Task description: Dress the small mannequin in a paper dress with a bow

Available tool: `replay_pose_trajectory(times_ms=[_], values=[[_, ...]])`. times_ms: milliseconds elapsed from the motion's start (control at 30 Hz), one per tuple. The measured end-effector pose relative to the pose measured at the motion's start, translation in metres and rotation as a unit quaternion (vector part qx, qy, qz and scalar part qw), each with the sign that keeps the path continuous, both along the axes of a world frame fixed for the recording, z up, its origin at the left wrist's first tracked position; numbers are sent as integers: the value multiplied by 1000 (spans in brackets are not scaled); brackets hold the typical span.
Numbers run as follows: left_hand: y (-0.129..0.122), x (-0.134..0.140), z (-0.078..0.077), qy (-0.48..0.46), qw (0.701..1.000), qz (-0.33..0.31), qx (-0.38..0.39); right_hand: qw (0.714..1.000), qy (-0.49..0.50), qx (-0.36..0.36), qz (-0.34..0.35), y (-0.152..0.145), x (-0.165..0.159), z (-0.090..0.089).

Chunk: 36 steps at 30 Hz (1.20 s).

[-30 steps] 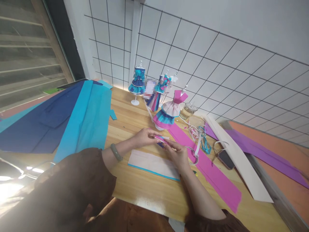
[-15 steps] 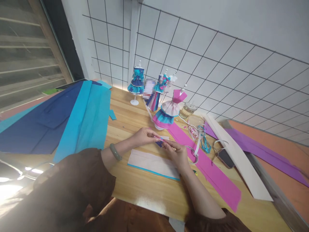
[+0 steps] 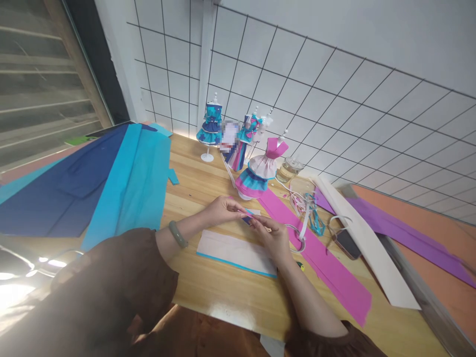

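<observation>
Between my fingertips is a small pink strip (image 3: 247,213), thin and narrow, perhaps of crepe paper. My left hand (image 3: 224,210) pinches its left end and my right hand (image 3: 273,235) its right end, the fingers of both closed. Just behind and under the strip are a dark blue piece and a pale piece, mostly hidden by my fingers. A pale pink sheet with a blue lower edge (image 3: 230,250) lies flat on the table nearer to me, its right end partly under my right hand and forearm.
Dressed miniature dress forms (image 3: 256,174) stand at the back by the gridded wall, beside a glass jar (image 3: 289,170). Blue sheets (image 3: 143,183) lie at left. At right are a long pink strip (image 3: 334,272), a tape roll (image 3: 303,244), a white strip (image 3: 386,267) and a dark case (image 3: 348,243).
Almost nothing differs. Both hands stay in place with the pink strip, and only the fingertips and the strip have shifted very slightly.
</observation>
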State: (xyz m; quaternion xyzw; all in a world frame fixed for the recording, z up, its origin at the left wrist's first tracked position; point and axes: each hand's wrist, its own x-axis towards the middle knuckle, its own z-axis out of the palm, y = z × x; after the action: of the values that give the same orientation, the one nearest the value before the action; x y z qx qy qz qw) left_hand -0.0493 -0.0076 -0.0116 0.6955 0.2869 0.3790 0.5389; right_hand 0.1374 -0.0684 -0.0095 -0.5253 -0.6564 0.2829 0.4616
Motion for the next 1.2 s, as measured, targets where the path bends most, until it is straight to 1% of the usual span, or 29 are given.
replay_pose_trajectory(times_ms=[167,333,500,633,833,1000,1200], values=[[0,1,1,-30,999,9,-14,997,65,-39,-32,0,-3,2],[0,3,0,-47,998,7,-46,987,138,-81,-33,1,-2,3],[1,2,0,-48,997,22,-55,977,178,-108,-51,2,-1,1],[2,2,-2,-53,997,22,-49,974,191,-111,-56,3,-2,0],[3,6,-6,-84,992,16,-87,972,202,-108,-54,3,-2,0],[3,7,-8,-100,989,32,-109,972,208,-101,-41,3,-2,-1],[6,7,-14,-80,993,29,-87,973,214,-77,-47,4,-2,-3]])
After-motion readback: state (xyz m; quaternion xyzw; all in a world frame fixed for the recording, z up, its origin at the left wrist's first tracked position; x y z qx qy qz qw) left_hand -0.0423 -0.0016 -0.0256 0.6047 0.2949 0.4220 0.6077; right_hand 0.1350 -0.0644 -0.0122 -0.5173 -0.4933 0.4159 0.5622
